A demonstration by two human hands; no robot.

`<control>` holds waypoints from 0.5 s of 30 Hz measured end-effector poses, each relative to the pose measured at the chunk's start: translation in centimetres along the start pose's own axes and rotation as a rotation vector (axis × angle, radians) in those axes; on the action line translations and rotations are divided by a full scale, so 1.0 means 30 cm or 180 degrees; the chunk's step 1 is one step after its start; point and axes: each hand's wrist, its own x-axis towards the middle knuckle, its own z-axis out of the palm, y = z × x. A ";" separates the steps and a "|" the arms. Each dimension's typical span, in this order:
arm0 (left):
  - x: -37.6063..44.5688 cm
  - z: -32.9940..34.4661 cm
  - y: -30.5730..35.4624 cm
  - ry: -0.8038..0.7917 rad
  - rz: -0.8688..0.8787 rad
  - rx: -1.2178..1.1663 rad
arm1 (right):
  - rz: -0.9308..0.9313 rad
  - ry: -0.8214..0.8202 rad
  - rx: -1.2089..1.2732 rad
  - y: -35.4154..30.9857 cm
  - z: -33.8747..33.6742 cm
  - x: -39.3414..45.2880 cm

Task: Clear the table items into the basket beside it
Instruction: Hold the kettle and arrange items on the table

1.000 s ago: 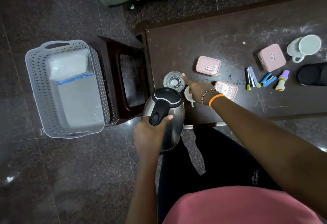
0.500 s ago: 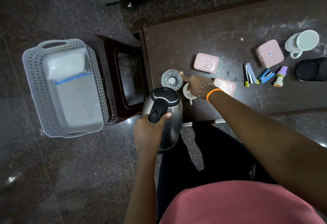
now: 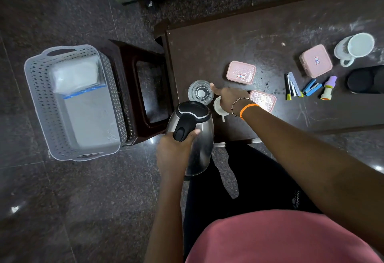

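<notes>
Your left hand (image 3: pixel 172 152) grips the black handle of the steel kettle (image 3: pixel 192 136). The kettle is up in the air, just off the near left corner of the table (image 3: pixel 228 40), with the floor under it. Your right hand (image 3: pixel 227 98) is down at the near left corner of the table, right next to the clear glass (image 3: pixel 200 92). It looks like it is on the small white cup (image 3: pixel 218 107), but your fingers are hidden under your hand, so I cannot tell if you really have the cup yet.

The basket (image 3: pixel 35 88) sits on the floor to your left. It is past the dark stool (image 3: pixel 145 88) that stands between it and the table. There is already a white packet (image 3: pixel 75 75) at the far end of the basket.

I think this is the step where you carry the kettle over to the basket. Keep the kettle standing up straight, so nothing spills if there is water in it. Lift it over the stool, not into it. Put it down in the bare near end of the basket, not on the packet. Lower it all the way before you let go.

Be careful with your right hand. The glass is touching your thumb, or almost, and it is close to the left edge. A bump could knock it off.

Many things wait on the table: two flat pink boxes (image 3: pixel 241 72), a fatter pink box (image 3: pixel 315 60), a mug (image 3: pixel 355 47) and some staplers (image 3: pixel 292 87).
</notes>
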 end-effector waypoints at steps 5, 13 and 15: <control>0.008 0.001 -0.003 0.0006 0.0000 0.0018 | 0.0017 0.0002 -0.0015 -0.002 -0.004 -0.004; 0.007 0.000 -0.002 -0.0002 0.0018 0.0015 | 0.0017 -0.0018 0.0008 -0.004 -0.006 -0.004; 0.006 0.000 -0.001 -0.0012 0.0019 0.0007 | 0.0016 0.0011 0.0002 -0.003 -0.005 -0.005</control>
